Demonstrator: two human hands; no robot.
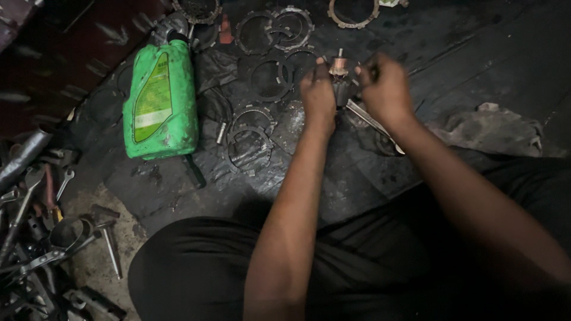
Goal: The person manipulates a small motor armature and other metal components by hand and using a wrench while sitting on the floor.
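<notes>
While both hands work above the black mat (452, 53), left hand (318, 95) grips the armature (339, 77), just right of the green jug (160, 101); right hand (385, 88) pinches something at its top (too small to tell). Steadying it seems next.

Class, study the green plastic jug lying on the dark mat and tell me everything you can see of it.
The green plastic jug lies flat on its side on the dark mat, neck pointing away from the person. It is a rectangular container with a black cap at the far end, a moulded handle and a yellow-green and white label facing up. Its surface looks grimy and smeared. Metal rings lie just to its right. Neither hand touches it.
</notes>
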